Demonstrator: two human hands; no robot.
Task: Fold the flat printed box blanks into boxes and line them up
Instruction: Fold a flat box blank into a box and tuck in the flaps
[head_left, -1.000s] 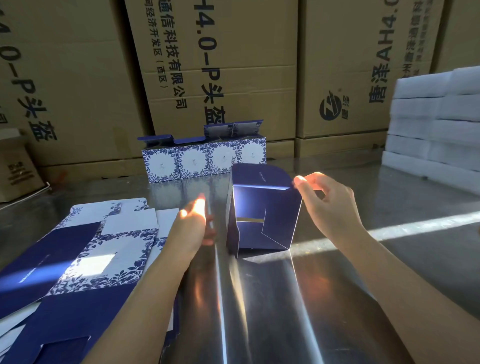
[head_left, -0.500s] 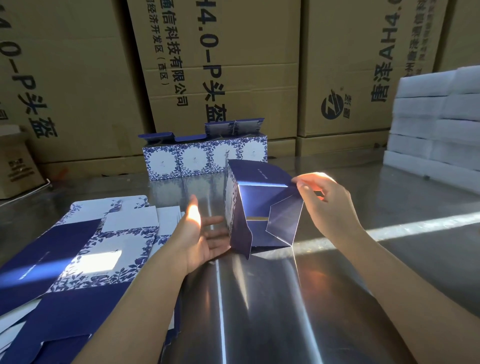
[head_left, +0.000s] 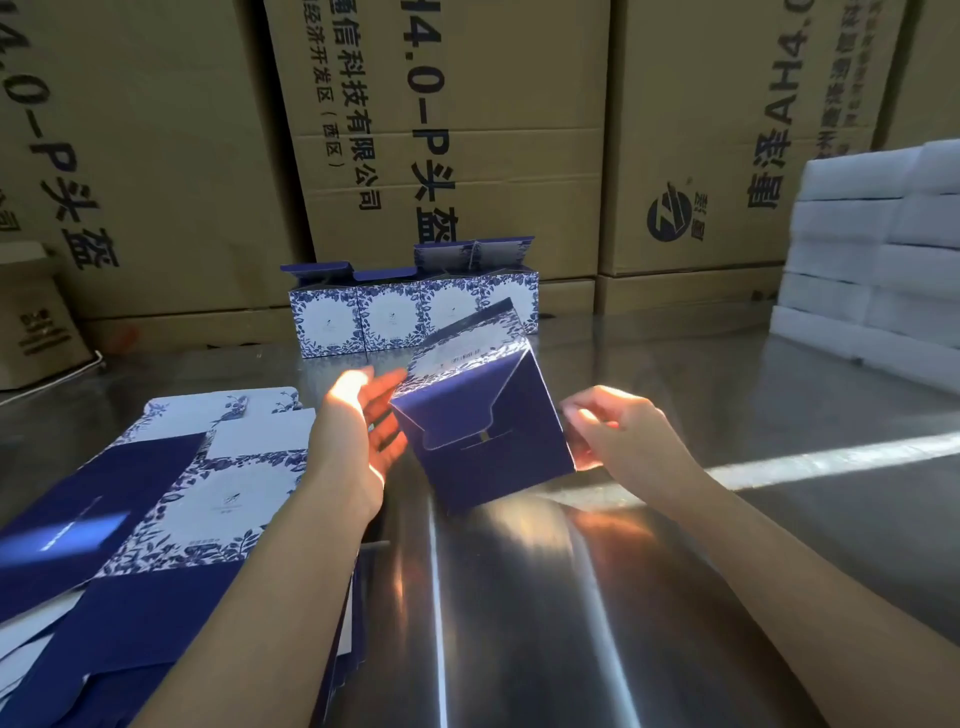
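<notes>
We hold the box (head_left: 488, 431) tilted above the table (head_left: 675, 597), its bottom toward us, likely to check the lock: left hand (head_left: 358, 415) flat against its left side, right hand (head_left: 618, 436) gripping its right edge. The finished boxes (head_left: 410, 317) line up far behind.

Both bare forearms reach forward, hands level and facing each other.
The left hand (head_left: 363, 415) is spread, palm turned inward, its straight fingers pointing away (sunlight on its thumb side); the right hand (head_left: 618, 436) is curled, thumb and fingertips pinching the right edge of the folded box (head_left: 493, 447) between both hands' fingers.
</notes>
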